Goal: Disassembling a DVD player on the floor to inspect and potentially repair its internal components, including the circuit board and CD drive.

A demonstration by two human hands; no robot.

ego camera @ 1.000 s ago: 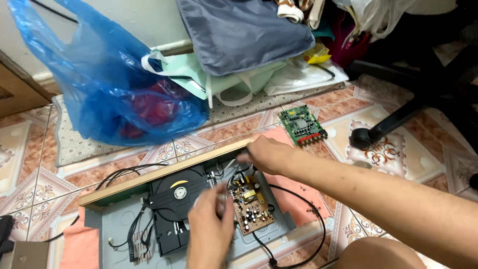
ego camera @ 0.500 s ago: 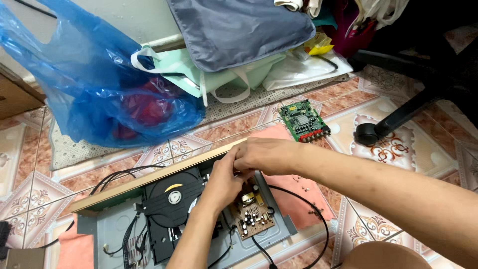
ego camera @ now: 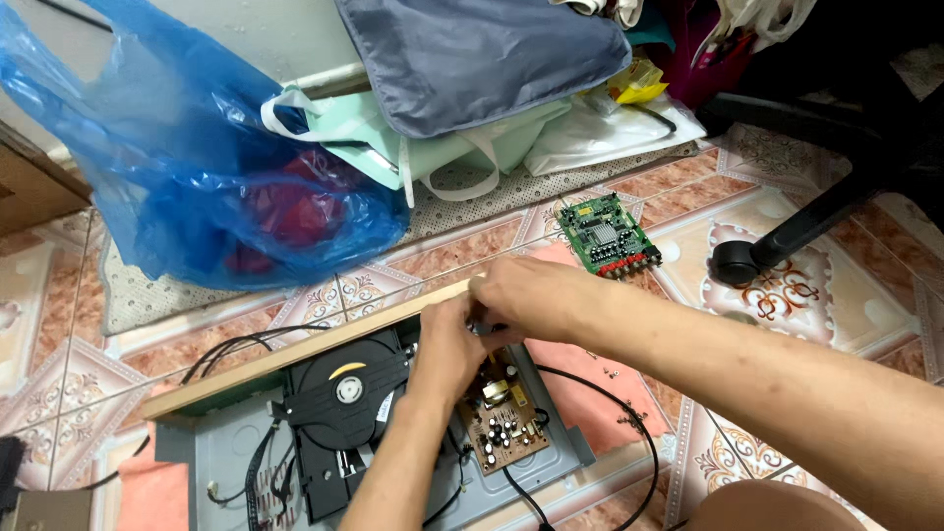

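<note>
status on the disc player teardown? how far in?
Done: the cover is off the metal chassis, and a green circuit board lies apart on the floor tiles. In hand: the left hand and right hand meet at the chassis rear edge, above the brown power board; what the fingers grip is hidden. Left: the black disc drive, the brown board and the wiring sit in the chassis.

Head view, steeply down, seemingly close
</note>
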